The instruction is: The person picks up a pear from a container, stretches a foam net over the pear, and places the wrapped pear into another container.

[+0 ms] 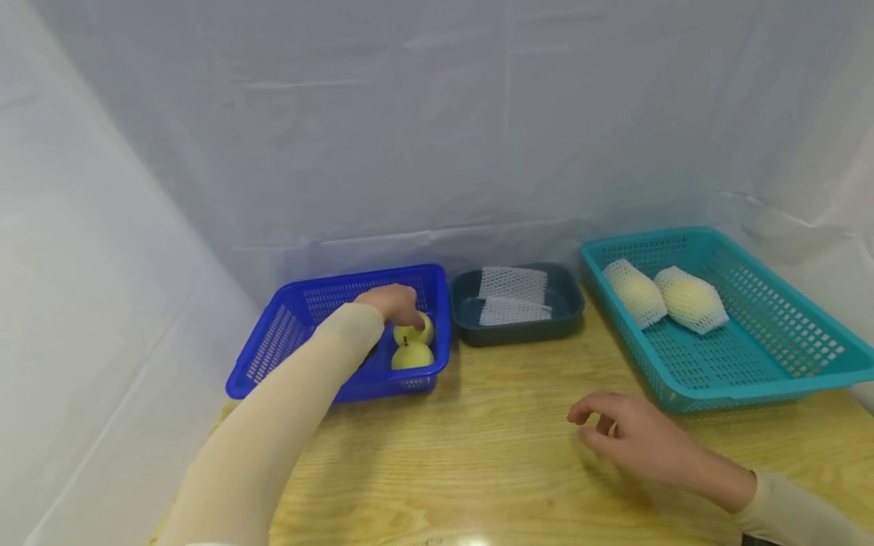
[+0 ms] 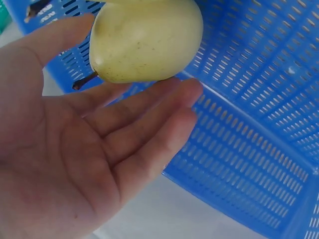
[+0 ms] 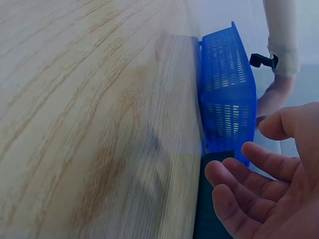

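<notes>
In the head view, my left hand (image 1: 392, 302) reaches down into the blue basket (image 1: 442, 326), which holds two yellow-green pears. Its fingers are at the farther pear (image 1: 425, 334); the nearer pear (image 1: 412, 356) lies just in front. The left wrist view shows a stemmed pear (image 2: 147, 42) between the thumb and the loosely extended fingers. The fingertips meet its underside, and the palm is apart from it. My right hand (image 1: 642, 440) hovers over the wooden table, left of the teal basket's near end, fingers loosely bent and holding nothing.
A dark teal tray (image 1: 519, 334) beside the blue basket holds white foam net sleeves (image 1: 514, 284). At the right, the teal basket (image 1: 785, 390) contains two pale fruits (image 1: 690, 298) in foam nets. White sheeting (image 1: 444, 136) hangs behind the wooden table (image 1: 437, 470).
</notes>
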The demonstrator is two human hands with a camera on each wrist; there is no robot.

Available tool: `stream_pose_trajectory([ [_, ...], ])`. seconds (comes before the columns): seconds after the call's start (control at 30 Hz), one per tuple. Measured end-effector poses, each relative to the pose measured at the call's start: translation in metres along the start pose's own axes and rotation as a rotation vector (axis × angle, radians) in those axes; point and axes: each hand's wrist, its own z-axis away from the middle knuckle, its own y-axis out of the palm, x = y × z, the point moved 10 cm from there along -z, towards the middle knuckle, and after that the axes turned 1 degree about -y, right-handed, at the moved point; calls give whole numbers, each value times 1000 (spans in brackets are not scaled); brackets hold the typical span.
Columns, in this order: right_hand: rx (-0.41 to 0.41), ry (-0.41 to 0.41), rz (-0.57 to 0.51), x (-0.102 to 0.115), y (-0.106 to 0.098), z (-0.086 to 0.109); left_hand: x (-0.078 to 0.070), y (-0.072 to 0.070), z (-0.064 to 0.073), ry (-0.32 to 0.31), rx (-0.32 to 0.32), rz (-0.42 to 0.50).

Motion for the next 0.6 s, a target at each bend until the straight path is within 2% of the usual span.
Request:
stream_pose_trajectory([
  [0.23, 6, -34, -6, 1, 3, -1, 2, 7, -4, -42, 43, -52],
  [0.33, 2, -36, -7, 1, 3, 0, 1, 8, -5, -41, 59, -84],
  [0.6, 2, -24, -4, -1, 2, 2, -4, 7, -10, -28, 48, -99],
])
